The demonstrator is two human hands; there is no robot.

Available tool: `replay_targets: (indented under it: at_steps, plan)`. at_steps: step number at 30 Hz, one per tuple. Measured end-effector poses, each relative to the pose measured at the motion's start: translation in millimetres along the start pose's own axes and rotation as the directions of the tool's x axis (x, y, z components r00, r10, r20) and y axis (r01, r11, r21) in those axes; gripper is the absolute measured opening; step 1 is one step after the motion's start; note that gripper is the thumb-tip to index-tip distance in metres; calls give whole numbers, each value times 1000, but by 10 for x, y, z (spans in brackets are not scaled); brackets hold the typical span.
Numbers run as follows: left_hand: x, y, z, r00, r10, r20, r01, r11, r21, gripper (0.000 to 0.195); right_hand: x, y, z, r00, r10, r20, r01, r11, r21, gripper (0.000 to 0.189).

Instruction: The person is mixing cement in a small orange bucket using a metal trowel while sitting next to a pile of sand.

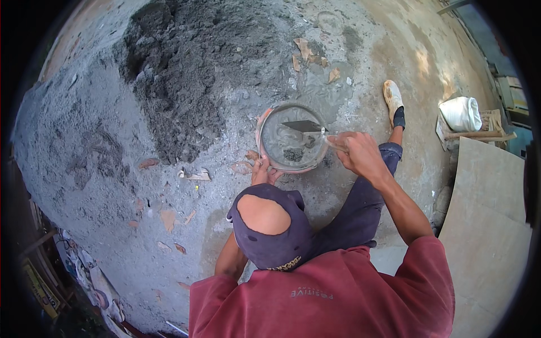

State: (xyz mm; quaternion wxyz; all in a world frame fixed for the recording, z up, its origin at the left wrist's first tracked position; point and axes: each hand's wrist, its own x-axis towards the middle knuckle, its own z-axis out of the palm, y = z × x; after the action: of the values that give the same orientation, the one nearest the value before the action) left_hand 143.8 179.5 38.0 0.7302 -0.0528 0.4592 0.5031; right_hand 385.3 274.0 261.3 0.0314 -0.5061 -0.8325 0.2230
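A round bucket (260, 145) with an orange-red outer wall stands on the ground in front of me, holding wet grey mortar (274, 137). My right hand (359, 152) grips the handle of a pointed masonry trowel at the bucket's right side. The trowel's metal blade (305, 126) lies over the mortar, within the rim. A darker, grainy clump (293, 154) sits on the mortar's near part. With fingers and thumb, my left hand (264, 171) holds the bucket's near-left edge; part of that hand is hidden behind my bent knee.
A large heap of grey sand (186, 76) spreads beyond and left of the bucket. Dry leaves (303, 48) litter the ground. To the right are a white sack (460, 114), a wooden handle (475, 135) and a flat board (486, 211). My shoe (393, 99) rests right of the bucket.
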Motion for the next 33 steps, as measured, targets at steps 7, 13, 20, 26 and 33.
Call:
replay_targets:
  at_steps: [7,13,20,26,33]
  plan:
    - [-54,-18,56,996,58,69,-55,997,-48,49,529,476,814,979,161,128,-138,975,-174,36]
    - [-227,53,65,997,57,-49,-54,996,74,45,787,528,557,869,355,344,-444,867,226,32]
    - [-190,-45,-1372,856,414,-308,-360,907,220,41,344,-271,-108,980,-42,194,53,997,-53,38]
    - [-492,17,-2015,647,677,-351,-439,707,554,38,166,-22,887,957,-156,244,204,962,-184,17]
    - [-1128,46,-2287,579,805,-131,134,64,989,44,188,-295,71,975,-130,182,172,957,-233,33]
